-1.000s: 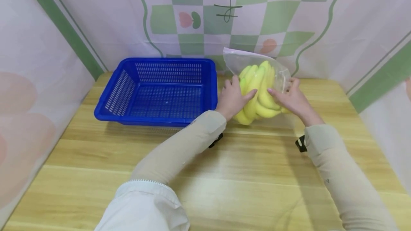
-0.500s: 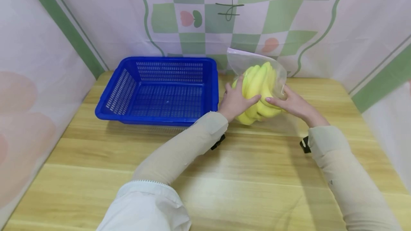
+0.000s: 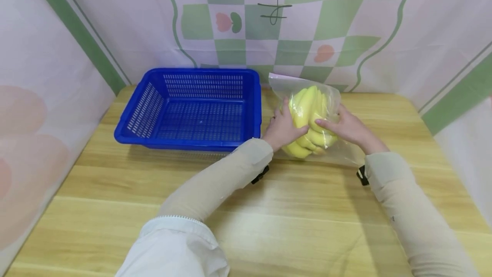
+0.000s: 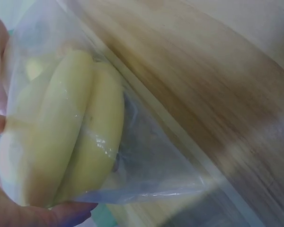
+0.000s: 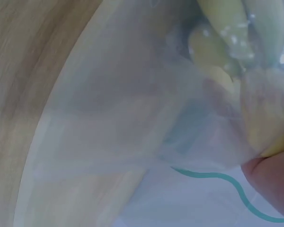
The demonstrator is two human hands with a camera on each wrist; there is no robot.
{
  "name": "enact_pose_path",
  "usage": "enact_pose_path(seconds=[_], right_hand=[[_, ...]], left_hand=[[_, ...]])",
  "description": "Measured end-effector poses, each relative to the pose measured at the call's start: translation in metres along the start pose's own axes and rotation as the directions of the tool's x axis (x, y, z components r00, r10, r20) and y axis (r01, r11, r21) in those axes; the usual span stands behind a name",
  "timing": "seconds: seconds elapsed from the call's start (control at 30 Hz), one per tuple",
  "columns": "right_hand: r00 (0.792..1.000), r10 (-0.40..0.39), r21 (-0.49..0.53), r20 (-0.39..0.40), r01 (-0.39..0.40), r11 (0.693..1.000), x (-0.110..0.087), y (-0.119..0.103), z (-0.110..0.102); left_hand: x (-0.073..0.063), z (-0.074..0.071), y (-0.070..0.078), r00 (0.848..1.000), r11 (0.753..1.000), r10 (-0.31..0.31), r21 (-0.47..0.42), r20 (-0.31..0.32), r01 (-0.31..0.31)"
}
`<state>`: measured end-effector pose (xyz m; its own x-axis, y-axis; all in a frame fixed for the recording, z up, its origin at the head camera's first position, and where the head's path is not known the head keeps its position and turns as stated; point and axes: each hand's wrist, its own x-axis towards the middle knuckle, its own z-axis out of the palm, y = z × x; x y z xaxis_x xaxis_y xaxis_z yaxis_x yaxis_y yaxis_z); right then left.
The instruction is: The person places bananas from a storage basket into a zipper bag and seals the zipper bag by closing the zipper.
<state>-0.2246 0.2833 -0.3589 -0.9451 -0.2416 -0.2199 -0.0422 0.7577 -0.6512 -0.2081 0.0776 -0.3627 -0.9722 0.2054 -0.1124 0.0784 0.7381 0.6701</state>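
A clear plastic bag (image 3: 282,83) with a bunch of yellow bananas (image 3: 305,106) inside is held on the right half of the table. My left hand (image 3: 282,127) grips its left side, thumb across the front. From the right, my right hand (image 3: 347,127) holds the bag, its thumb pressing the bananas through the plastic. In the left wrist view, the bananas (image 4: 66,118) show through the film, with left-hand fingers (image 4: 68,213) along their end. Loose plastic of the bag (image 5: 109,118) spreads across the right wrist view. Most fingers behind the bag are hidden.
A blue perforated plastic basket (image 3: 200,143) with nothing in it stands left of the bag, close to my left hand. Beneath is a wooden table (image 3: 269,225). A patterned cloth (image 3: 261,22) hangs behind the table and along both sides.
The bag with the bananas has come lower and slightly nearer to me, its loose part now spreading toward the right wrist. My right-hand fingers have shifted along the bag's side. The basket is unmoved.
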Motion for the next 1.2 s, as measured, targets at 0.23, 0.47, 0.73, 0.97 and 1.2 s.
enact_pose_path(seconds=[0.23, 0.47, 0.73, 0.97, 1.2], right_hand=[[0.995, 0.092, 0.001, -0.037, -0.092, 0.996, -0.001, 0.000, 0.000], [0.992, 0.094, 0.046, -0.089, -0.090, 0.995, -0.001, 0.001, -0.003], [0.986, 0.118, 0.049, -0.119, -0.113, 0.992, -0.004, 0.011, -0.017], [0.981, 0.147, 0.068, -0.128, -0.140, 0.988, -0.008, 0.020, -0.027], [0.976, 0.158, 0.060, -0.149, -0.150, 0.987, -0.011, 0.029, -0.034]], left_hand=[[-0.002, 0.001, 0.000, 0.998, 1.000, 0.026, 0.010, -0.052, -0.025], [-0.001, 0.005, 0.003, 0.994, 0.999, -0.004, 0.039, -0.110, 0.008], [0.002, 0.018, 0.013, 0.987, 0.999, -0.017, 0.024, -0.162, 0.022], [0.004, 0.031, 0.019, 0.987, 0.999, 0.001, -0.036, -0.160, -0.006], [0.010, 0.035, 0.023, 0.991, 0.998, 0.035, -0.043, -0.128, -0.040]])
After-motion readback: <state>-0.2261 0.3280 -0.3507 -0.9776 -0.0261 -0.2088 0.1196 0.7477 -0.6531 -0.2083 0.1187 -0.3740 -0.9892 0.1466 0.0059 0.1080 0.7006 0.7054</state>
